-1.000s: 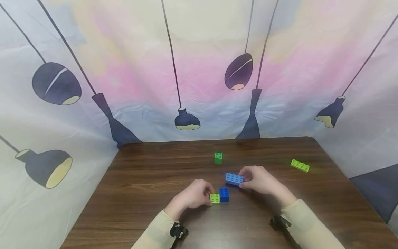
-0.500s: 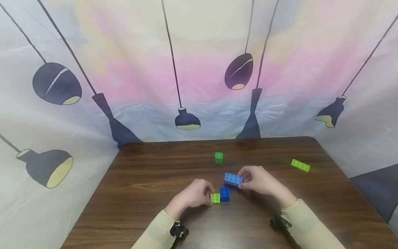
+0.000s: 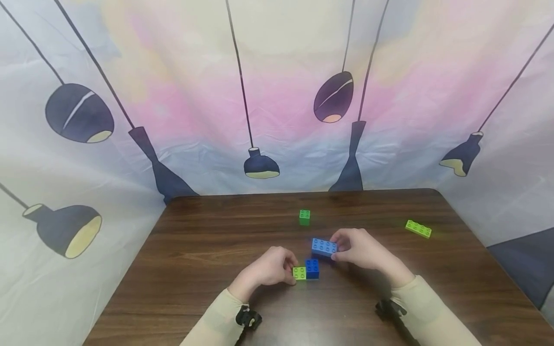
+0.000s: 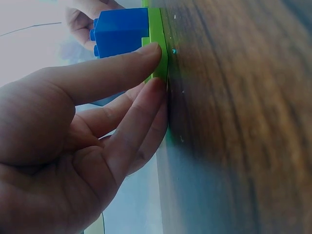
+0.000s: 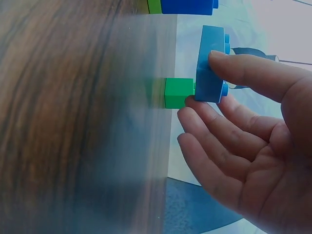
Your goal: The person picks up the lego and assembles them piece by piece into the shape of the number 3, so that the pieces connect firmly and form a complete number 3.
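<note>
My left hand [image 3: 273, 266] pinches the left end of a flat lime-green building brick [image 3: 299, 273] on the table. A square dark-blue brick [image 3: 312, 268] sits on the right part of that lime one. Thumb and fingertips grip the lime brick's edges low by the wood in the left wrist view. Behind and to the right, my right hand [image 3: 357, 248] holds a longer light-blue brick [image 3: 323, 247] by its right end, studs up. The right wrist view shows this light-blue brick [image 5: 210, 66] raised off the tabletop between thumb and fingers.
A small green brick [image 3: 305, 217] stands farther back on the brown wooden table [image 3: 207, 250]. Toward the right edge lies another flat lime-green brick [image 3: 418, 229]. A cloth backdrop [image 3: 285, 86] with printed lamps hangs behind the table.
My right hand has shifted the light-blue brick very slightly to the left. The left hand and the lime and dark-blue bricks stay in place.
</note>
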A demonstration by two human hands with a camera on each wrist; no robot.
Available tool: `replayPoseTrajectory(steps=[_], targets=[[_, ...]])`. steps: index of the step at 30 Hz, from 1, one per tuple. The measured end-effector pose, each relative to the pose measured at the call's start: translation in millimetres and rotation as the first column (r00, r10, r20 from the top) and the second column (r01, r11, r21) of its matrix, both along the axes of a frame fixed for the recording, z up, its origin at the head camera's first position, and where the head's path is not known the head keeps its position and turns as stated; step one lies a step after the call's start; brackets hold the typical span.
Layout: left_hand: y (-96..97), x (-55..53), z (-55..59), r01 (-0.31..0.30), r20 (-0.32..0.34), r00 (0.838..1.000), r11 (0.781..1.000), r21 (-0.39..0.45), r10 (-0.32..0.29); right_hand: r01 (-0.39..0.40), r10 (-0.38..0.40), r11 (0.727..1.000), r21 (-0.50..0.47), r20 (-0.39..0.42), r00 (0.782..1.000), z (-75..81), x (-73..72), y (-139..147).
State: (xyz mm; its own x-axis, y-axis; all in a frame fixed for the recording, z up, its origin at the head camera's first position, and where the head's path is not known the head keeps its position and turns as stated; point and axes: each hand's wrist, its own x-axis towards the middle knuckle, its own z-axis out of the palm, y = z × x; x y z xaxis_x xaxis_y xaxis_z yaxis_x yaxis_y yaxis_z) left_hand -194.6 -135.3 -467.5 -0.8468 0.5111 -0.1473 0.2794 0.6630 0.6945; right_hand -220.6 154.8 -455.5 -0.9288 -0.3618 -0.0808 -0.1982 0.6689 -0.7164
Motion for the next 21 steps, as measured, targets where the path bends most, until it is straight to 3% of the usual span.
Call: replayPoseTrajectory(steps=[21], targets=[[-1.0, -1.7, -0.2, -0.016, 0.005, 1.000, 1.000, 0.002, 0.016, -0.023, 0.022, 1.000, -0.018, -0.006, 1.000, 1.9, 2.5, -2.8]])
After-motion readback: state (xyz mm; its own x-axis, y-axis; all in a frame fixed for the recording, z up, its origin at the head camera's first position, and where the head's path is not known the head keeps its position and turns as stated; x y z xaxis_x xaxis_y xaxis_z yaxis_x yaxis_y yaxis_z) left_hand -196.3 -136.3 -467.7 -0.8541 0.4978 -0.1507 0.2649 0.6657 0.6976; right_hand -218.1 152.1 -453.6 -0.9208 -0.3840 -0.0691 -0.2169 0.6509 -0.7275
